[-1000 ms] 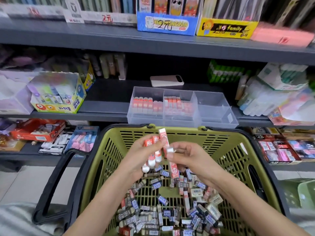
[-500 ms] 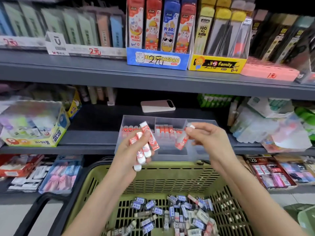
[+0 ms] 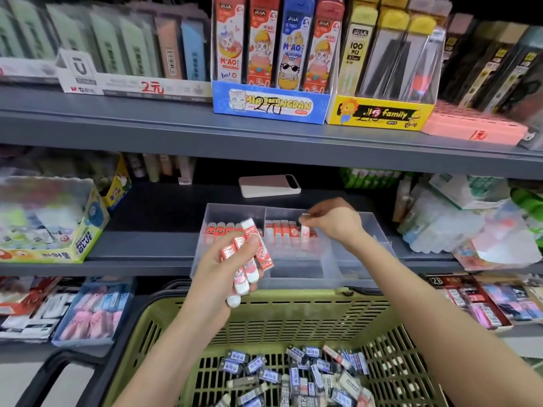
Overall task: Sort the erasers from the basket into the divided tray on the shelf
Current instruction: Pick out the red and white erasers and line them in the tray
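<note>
A clear divided tray [image 3: 360,254] stands on the middle shelf. Its left and middle compartments hold rows of red-and-white erasers [image 3: 282,230]; its right compartment looks empty. My left hand [image 3: 219,268] grips a bunch of red-and-white erasers [image 3: 252,251] in front of the tray. My right hand [image 3: 333,221] pinches one red-and-white eraser [image 3: 305,229] at the right end of the middle row. Below, the green basket [image 3: 308,318] holds several loose erasers [image 3: 305,377], mostly blue and grey.
A phone [image 3: 269,186] lies on the shelf behind the tray. A glue box [image 3: 50,221] stands at the left, plastic packets [image 3: 470,224] at the right. The upper shelf [image 3: 264,133] overhangs with display boxes. The basket's black handle [image 3: 58,374] sticks out at the lower left.
Both hands rose from the basket to the tray. My right hand carried one eraser forward into the middle compartment. The view tilted up.
</note>
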